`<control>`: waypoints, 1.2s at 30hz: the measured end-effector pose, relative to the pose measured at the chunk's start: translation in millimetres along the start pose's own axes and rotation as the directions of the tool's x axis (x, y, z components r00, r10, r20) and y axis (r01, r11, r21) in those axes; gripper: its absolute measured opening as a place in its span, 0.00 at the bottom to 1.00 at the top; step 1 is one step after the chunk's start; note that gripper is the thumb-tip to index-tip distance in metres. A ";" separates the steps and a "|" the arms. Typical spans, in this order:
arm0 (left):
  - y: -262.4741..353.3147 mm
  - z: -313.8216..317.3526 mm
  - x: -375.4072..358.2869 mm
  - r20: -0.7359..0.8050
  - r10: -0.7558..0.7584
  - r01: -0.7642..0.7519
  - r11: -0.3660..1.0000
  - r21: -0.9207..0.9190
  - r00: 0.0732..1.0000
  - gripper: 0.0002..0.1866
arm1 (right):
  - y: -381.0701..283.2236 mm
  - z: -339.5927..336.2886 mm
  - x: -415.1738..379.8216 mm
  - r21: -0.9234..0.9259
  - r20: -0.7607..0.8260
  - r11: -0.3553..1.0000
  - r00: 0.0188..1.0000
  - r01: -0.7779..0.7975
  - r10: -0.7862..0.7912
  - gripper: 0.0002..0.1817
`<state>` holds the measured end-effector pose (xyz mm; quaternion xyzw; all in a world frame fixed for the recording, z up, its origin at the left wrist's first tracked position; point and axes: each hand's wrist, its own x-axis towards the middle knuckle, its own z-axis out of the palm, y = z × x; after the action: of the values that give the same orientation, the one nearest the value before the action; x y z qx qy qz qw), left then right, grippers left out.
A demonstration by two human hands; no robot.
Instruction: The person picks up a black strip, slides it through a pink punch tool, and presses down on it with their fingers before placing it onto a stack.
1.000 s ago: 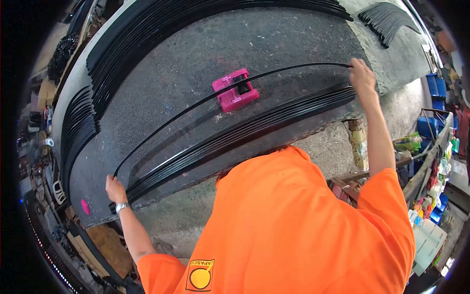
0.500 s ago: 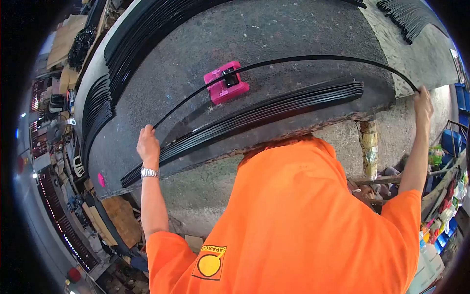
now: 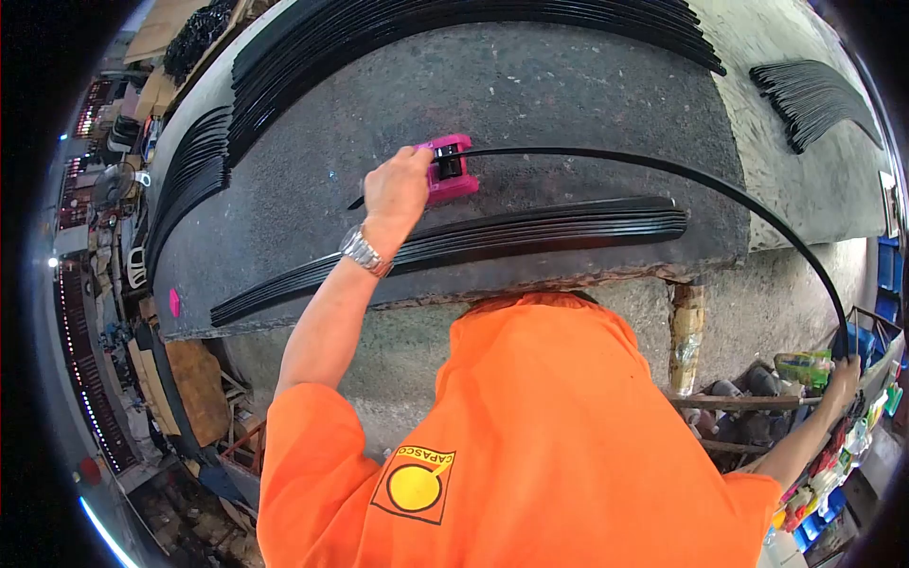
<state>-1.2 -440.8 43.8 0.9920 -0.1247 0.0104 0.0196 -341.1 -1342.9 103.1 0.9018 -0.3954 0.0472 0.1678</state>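
Observation:
My left hand (image 3: 396,189), with a metal watch at its wrist, is closed around a long black flexible strip (image 3: 653,163) just left of a pink block-shaped tool (image 3: 461,186). A short end of the strip sticks out beyond my fingers. From there it runs across the tool's black middle part and bends down in a wide arc to the right. Past the worktop's edge, my right hand (image 3: 846,379) is closed on its lower right part. Nearer me, a bundle of similar black strips (image 3: 549,225) lies along the front of the dark worktop (image 3: 587,104).
More black strips (image 3: 454,19) lie in a long curved row at the back, with shorter ones (image 3: 199,175) at left. Another bunch (image 3: 814,99) rests on the pale surface at right. A small pink piece (image 3: 174,302) sits at the left edge. Cluttered bags (image 3: 805,369) stand below right.
My left hand has moved right and up to the pink tool, bringing the strip onto it. My right hand has gone down and outward, bending the strip more.

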 end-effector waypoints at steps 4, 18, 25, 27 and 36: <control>44.9 -1.4 20.5 -0.011 0.098 -0.098 0.995 -0.008 0.995 0.07 | 86.0 -10.8 -6.6 -0.047 0.008 0.996 0.997 -0.081 0.082 0.22; 149.3 -18.1 57.0 -0.057 0.291 -0.297 0.945 -0.138 0.955 0.06 | 209.0 -149.8 -87.9 -0.105 -0.007 0.883 0.888 -0.458 0.460 0.27; 97.5 -98.5 129.1 0.159 0.370 -0.361 0.929 -0.085 0.915 0.11 | 247.2 -165.4 -74.4 -0.156 -0.209 0.975 0.970 -0.157 0.123 0.33; 68.4 -117.4 154.3 0.247 0.434 -0.428 0.900 -0.080 0.867 0.10 | 239.1 -162.1 -46.2 -0.069 -0.139 0.995 0.988 -0.074 0.064 0.30; 11.5 -177.5 178.8 0.493 0.355 -0.404 0.915 -0.008 0.794 0.11 | 58.1 -146.1 28.0 -0.225 -0.117 0.973 0.993 -0.042 0.016 0.14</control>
<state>166.3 -488.8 226.1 0.9169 -0.3214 -0.2282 -0.0632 -357.4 -1349.4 261.8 0.8667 -0.4011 0.0557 0.2913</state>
